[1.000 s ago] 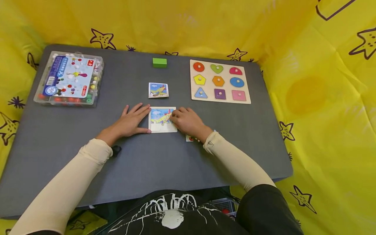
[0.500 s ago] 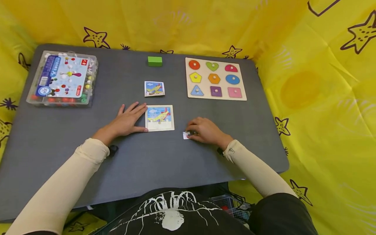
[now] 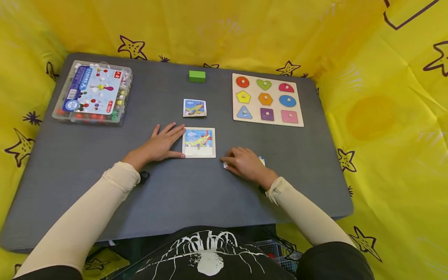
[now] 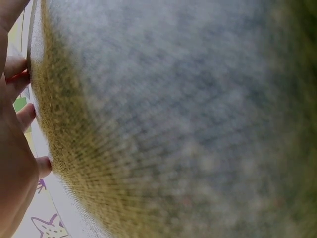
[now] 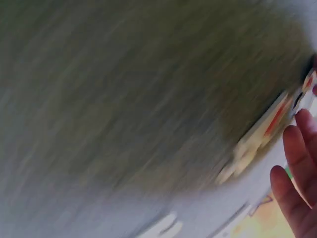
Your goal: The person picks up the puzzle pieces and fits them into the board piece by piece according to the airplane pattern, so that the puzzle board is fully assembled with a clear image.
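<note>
In the head view we judge the step to be choosing a piece for the picture puzzle (image 3: 210, 151), and the next move calls for lining one up with the bare bottom strip. The puzzle lies flat on the grey table (image 3: 168, 202) between the hands, its upper part showing a yellow plane with a red tail. The left hand (image 3: 159, 146) is spread against its left edge; the right hand (image 3: 246, 163), well apart, bends over a loose piece (image 3: 225, 165) — we cannot tell if it pinches it (a second piece (image 3: 262, 160) peeks out beside it). The left wrist view gives us fingers at the margin; the right wrist view, blurred pieces (image 5: 260, 136) near the fingertips.
</note>
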`<state>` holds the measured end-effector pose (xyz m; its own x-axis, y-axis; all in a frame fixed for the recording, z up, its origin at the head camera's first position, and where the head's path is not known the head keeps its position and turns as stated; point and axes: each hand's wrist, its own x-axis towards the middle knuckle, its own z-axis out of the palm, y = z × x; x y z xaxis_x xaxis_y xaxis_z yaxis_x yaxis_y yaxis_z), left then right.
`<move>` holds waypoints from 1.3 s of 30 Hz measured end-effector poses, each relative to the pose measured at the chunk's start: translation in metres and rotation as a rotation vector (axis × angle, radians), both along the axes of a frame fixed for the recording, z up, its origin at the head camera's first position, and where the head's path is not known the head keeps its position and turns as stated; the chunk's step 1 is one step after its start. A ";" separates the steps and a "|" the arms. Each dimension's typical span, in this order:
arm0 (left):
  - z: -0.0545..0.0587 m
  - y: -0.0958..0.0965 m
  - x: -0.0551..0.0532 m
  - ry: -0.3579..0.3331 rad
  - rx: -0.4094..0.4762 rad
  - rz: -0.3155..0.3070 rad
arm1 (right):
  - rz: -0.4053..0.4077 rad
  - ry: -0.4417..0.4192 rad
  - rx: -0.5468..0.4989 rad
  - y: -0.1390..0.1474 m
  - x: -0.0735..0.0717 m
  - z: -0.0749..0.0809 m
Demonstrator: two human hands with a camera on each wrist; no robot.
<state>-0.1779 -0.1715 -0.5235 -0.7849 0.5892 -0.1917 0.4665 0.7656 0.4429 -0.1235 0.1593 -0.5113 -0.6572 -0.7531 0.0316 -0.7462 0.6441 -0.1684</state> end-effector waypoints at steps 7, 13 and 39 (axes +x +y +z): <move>-0.004 -0.002 0.000 -0.021 -0.004 -0.014 | -0.035 0.000 -0.153 -0.068 -0.019 0.010; -0.005 0.002 0.002 -0.024 0.014 -0.037 | -0.053 0.045 -0.083 -0.104 -0.031 0.000; 0.000 -0.003 0.000 0.004 0.008 -0.029 | -0.078 0.054 0.018 -0.113 -0.037 0.000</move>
<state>-0.1781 -0.1746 -0.5235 -0.7680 0.6135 -0.1840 0.4904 0.7480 0.4472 -0.1603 0.0465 -0.5117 -0.7113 -0.7007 0.0550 -0.7015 0.7029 -0.1172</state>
